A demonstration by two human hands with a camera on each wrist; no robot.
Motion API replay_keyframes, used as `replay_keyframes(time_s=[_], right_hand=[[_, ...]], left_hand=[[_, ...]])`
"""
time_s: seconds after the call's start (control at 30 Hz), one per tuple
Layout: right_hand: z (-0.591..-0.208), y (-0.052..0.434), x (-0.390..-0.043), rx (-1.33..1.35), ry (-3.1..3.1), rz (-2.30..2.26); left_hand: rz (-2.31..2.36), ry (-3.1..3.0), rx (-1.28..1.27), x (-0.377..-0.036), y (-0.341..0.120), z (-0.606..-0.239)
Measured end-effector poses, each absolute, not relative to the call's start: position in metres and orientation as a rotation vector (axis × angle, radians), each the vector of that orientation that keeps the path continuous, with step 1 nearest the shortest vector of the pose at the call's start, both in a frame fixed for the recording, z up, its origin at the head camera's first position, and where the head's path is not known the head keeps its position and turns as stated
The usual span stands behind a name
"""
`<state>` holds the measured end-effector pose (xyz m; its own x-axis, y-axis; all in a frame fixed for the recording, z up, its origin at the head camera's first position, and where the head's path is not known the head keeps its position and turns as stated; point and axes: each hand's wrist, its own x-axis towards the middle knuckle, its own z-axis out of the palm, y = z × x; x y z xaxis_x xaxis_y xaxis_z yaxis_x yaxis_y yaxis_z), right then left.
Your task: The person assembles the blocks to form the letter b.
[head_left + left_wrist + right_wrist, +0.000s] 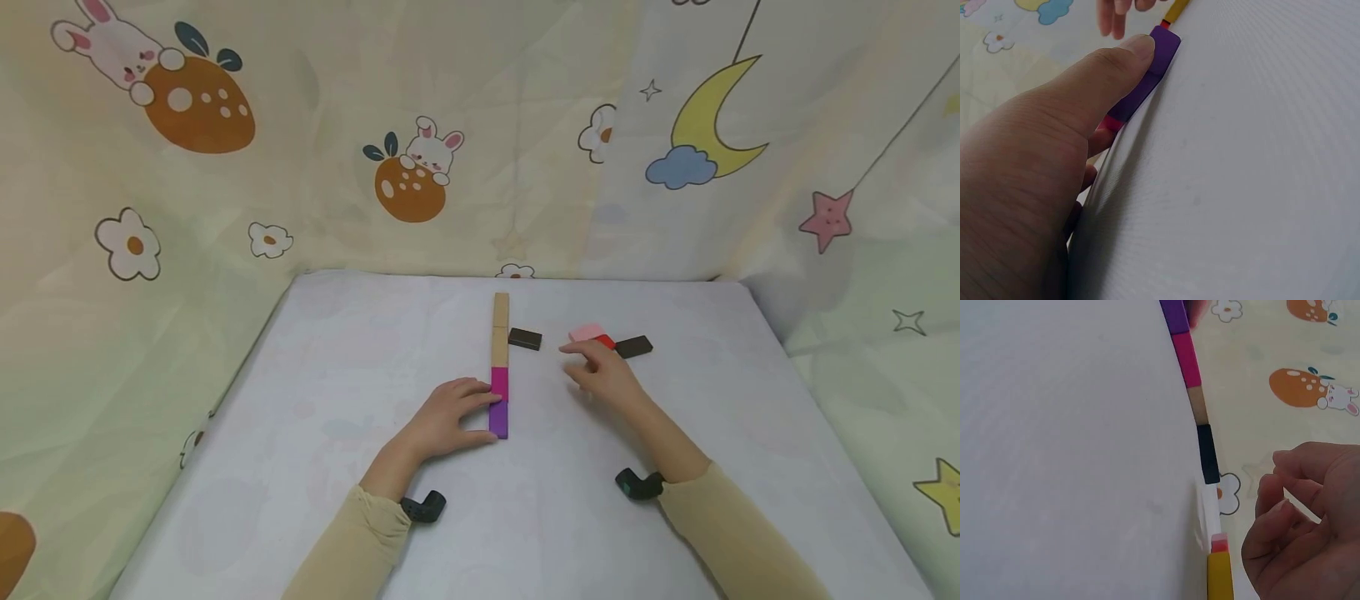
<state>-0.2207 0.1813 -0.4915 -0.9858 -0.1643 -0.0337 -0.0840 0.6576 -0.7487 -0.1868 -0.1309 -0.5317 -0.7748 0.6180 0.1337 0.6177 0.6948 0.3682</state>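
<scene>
Blocks formed one row [500, 362] on the desk [337, 350]: two tan, magenta, purple [498, 419]. Left hand [444, 417] steadied the purple end, fingers straight. Right hand [603, 372], loosely curled and empty, hovered near pink [587, 332], red and dark loose blocks, not yet added.

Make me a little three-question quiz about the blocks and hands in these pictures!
1. True or false: the left hand touches the line of blocks.
2. Which colour is the line's block nearest the person? A) purple B) green C) white
3. Fill in: the right hand holds ____; it hovers beside the pink block and red block.

Key: 1 true, it rests against the magenta block and purple block. 2 A. 3 nothing.
</scene>
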Motion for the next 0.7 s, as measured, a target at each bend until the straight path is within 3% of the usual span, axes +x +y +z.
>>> replay_keyframes(time_s=[0.3, 0.7], right_hand=[[-0.492, 0.217, -0.189, -0.133, 2.85, -1.224], [-0.507, 0.24, -0.187, -0.065, 2.973, -1.122]], left_hand=[[0.623, 2.888, 1.049, -0.187, -0.131, -0.532], [0.621, 2.905, 1.051, -0.188, -0.132, -0.538]])
